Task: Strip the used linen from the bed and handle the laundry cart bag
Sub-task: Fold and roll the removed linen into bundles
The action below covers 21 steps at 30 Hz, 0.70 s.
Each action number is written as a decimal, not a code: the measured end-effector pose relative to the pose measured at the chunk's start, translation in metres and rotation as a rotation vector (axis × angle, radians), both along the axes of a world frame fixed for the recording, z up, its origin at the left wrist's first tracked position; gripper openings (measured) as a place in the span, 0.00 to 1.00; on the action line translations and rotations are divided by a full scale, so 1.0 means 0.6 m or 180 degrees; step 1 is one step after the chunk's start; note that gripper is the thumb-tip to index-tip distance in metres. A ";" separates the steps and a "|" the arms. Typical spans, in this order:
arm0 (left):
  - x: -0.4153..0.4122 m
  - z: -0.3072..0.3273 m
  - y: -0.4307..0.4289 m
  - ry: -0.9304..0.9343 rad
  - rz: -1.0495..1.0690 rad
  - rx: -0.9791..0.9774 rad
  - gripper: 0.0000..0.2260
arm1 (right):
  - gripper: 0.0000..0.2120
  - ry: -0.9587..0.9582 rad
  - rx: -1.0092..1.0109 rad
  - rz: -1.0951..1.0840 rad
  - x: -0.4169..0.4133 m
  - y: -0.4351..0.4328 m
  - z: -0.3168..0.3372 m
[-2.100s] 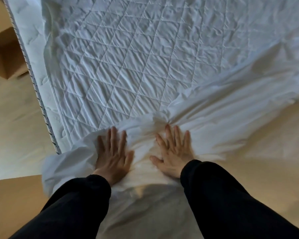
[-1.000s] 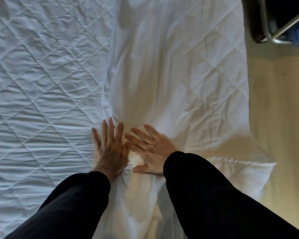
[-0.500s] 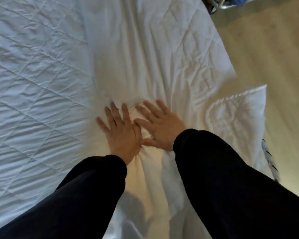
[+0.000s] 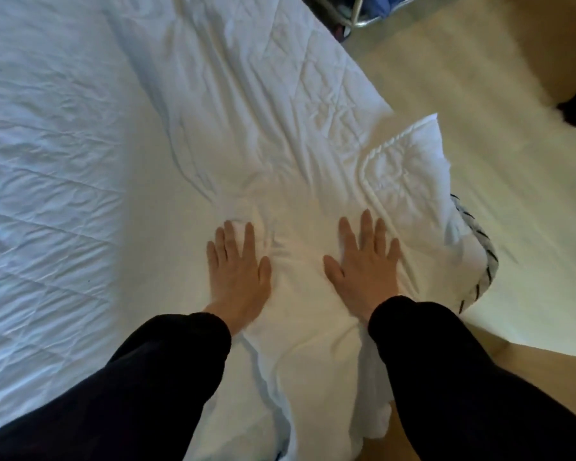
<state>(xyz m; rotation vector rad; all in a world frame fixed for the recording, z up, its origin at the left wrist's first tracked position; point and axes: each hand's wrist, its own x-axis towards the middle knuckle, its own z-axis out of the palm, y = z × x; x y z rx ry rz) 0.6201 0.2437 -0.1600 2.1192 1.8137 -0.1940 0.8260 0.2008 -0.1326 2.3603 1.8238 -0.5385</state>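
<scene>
Sheet [image 4: 263, 134] lies loose in a rumpled band along the right edge of the bed [image 4: 47, 168], running lengthwise away from the person toward the cart [image 4: 356, 11]. Both hands press flat on its near part, fingers straight, gripping nothing: left hand [image 4: 238, 271], right hand [image 4: 366, 264] nearer the mattress corner [image 4: 486, 261].

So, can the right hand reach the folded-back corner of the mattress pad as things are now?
Probably yes: the right hand lies flat on the sheet, and the folded-back corner sits just beyond its fingers, with nothing between.
</scene>
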 end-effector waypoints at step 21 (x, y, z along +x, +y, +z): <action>0.060 0.128 -0.171 -0.2323 0.2832 -0.1081 0.35 | 0.28 0.2012 -0.0848 -0.2114 -0.011 -0.089 0.110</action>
